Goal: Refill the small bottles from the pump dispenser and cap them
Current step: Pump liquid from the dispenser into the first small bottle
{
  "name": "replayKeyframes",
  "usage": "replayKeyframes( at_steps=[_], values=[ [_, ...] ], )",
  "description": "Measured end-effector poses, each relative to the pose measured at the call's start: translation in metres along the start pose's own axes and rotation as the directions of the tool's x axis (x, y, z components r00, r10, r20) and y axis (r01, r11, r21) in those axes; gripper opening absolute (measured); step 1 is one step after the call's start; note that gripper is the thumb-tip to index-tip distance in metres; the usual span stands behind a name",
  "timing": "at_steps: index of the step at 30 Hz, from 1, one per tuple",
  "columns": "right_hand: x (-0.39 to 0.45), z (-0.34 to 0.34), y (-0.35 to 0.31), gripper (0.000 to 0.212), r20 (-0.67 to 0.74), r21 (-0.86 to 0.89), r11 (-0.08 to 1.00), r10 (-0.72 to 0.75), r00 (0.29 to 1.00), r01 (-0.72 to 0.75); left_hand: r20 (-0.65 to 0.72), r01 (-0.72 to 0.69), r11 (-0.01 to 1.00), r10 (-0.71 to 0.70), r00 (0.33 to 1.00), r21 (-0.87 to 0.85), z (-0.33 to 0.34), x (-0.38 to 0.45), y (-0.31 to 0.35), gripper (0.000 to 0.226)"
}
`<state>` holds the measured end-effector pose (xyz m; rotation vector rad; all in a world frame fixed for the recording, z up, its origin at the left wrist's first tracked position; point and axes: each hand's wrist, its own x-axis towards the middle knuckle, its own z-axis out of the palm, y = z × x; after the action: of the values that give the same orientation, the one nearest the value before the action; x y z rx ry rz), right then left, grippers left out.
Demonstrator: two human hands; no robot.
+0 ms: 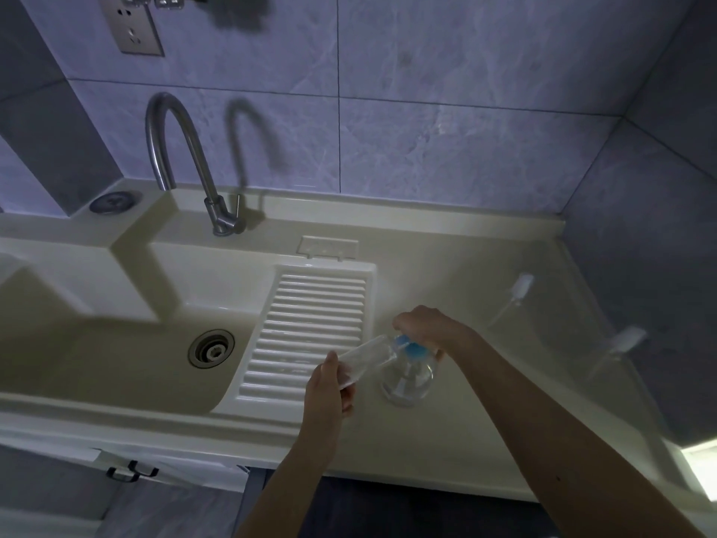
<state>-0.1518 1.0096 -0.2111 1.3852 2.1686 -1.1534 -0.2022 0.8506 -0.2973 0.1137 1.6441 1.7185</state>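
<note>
Two clear items on the counter at the right of the frame are hard to read in the dim light: one (518,291) near the right edge of the countertop, another (620,343) lower and further right. Each shows a whitish top and a faint transparent part, but I cannot tell whether they are bottles, caps or spray heads. Both forearms are cut off by the bottom edge.

Just right of centre, low in the frame, the pump dispenser (407,378) stands on the cream counter (446,266), a clear rounded body with a blue pump head. The right hand (423,328) lies over that head from above, fingers bent down on it; the hand hides most of the head, so how firmly it grips I cannot tell. The left hand (329,386) grasps the base of a small clear bottle (366,357), thumb on top, and holds it tilted, its mouth up against the blue nozzle. The bottle lies directly left of the dispenser, over the edge of the ribbed washboard (310,332). Whether any liquid is inside it is not visible.

Left of that, the sink basin (128,366) holds a round drain (211,348), and a curved metal tap (182,157) rises at the upper left.
</note>
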Motion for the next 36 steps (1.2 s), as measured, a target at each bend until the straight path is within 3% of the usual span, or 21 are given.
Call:
replayKeyframes(
  at_steps=[3, 5, 9, 11, 13, 17, 20, 24, 27, 29, 33, 36],
  values=[
    [0.001, -0.003, 0.002, 0.060, 0.136, 0.057, 0.994, 0.083, 0.987, -0.092, 0.015, 0.005, 1.000, -0.005, 1.000, -0.009, 0.001, -0.002, 0.002, 0.036],
    [0.001, -0.003, 0.001, 0.067, 0.160, 0.038, 0.992, 0.110, 0.981, -0.117, 0.012, 0.011, 1.000, -0.011, 1.000, -0.022, 0.002, -0.002, 0.003, 0.036],
    [-0.001, 0.000, 0.002, 0.051, 0.135, 0.039, 0.998, 0.050, 0.990, -0.056, 0.007, 0.024, 0.999, -0.023, 1.000, -0.037, 0.004, -0.002, 0.003, 0.036],
    [-0.002, 0.001, 0.002, 0.029, 0.028, -0.045, 0.998, -0.039, 0.999, 0.040, -0.006, 0.030, 0.998, -0.030, 1.000, -0.047, 0.005, 0.000, 0.001, 0.036],
    [0.001, 0.002, 0.004, 0.021, -0.065, -0.109, 0.992, -0.066, 0.996, 0.058, -0.015, 0.030, 0.998, -0.031, 0.999, -0.054, 0.005, 0.002, -0.002, 0.035],
    [0.002, 0.003, 0.002, 0.023, -0.071, -0.261, 0.963, -0.084, 0.994, 0.063, -0.033, 0.042, 0.998, -0.044, 0.998, -0.047, 0.003, 0.004, -0.006, 0.036],
    [-0.002, 0.000, 0.001, 0.023, -0.042, -0.253, 0.964, -0.090, 0.995, 0.077, -0.016, 0.038, 0.998, -0.039, 0.999, -0.046, 0.002, 0.002, -0.004, 0.035],
    [-0.003, -0.005, 0.001, 0.033, 0.104, 0.052, 0.999, 0.008, 0.995, -0.013, 0.012, 0.023, 0.999, -0.023, 1.000, -0.031, 0.003, 0.000, -0.001, 0.036],
    [-0.001, -0.005, 0.002, 0.057, 0.173, 0.071, 0.993, 0.077, 0.982, -0.090, 0.005, 0.031, 0.999, -0.031, 1.000, -0.035, 0.003, -0.001, 0.000, 0.035],
    [-0.003, -0.002, 0.000, 0.052, 0.154, 0.073, 0.995, 0.052, 0.987, -0.064, -0.001, 0.036, 0.999, -0.036, 0.999, -0.040, 0.003, -0.002, 0.000, 0.035],
    [-0.002, -0.002, 0.004, 0.015, 0.056, -0.015, 0.997, -0.074, 0.996, 0.075, 0.007, 0.020, 0.999, -0.020, 1.000, -0.042, 0.004, -0.001, 0.000, 0.035],
    [-0.008, 0.000, 0.004, 0.023, -0.061, -0.142, 0.985, -0.104, 0.993, 0.094, 0.005, 0.021, 0.999, -0.021, 1.000, -0.044, 0.003, 0.000, -0.002, 0.037]
  ],
)
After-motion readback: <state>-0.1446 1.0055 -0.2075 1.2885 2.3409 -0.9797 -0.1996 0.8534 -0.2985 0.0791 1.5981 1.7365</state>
